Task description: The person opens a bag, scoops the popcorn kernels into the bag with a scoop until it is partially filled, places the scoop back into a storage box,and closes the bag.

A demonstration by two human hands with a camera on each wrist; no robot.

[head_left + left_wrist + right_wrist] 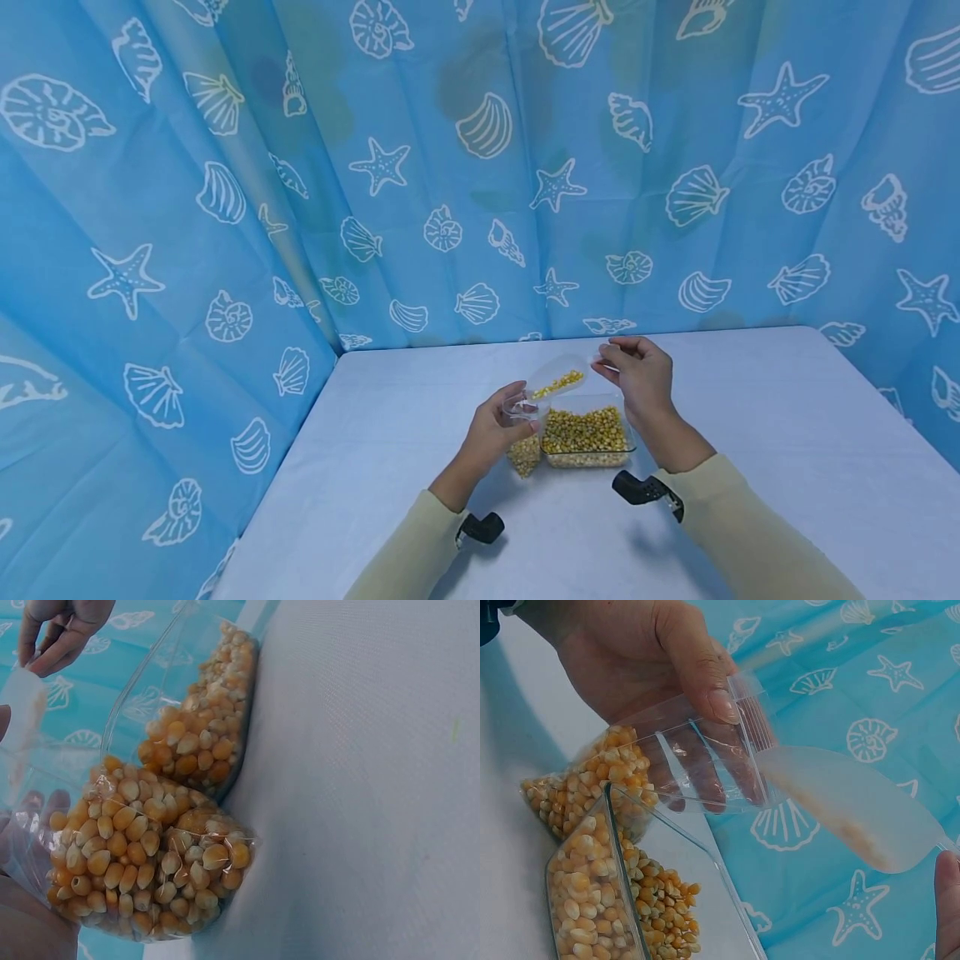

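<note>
My left hand [486,433] holds a clear zip-lock bag [142,847] by its upper part, thumb on one side and fingers behind it. Corn kernels fill the lower part of the bag. In my right hand [643,377], the fingertips pinch the handle of a translucent white scoop [855,810]. Yellow kernels lie in the scoop, which tilts toward the bag, its tip at the bag's mouth in the right wrist view. Just right of the bag stands a clear glass container [588,452], holding many corn kernels [585,429].
A white-covered table [420,400] carries the container. Behind it and along the left side hangs a blue curtain [480,192] with white shells and starfish. Black wrist cameras sit at both cuffs.
</note>
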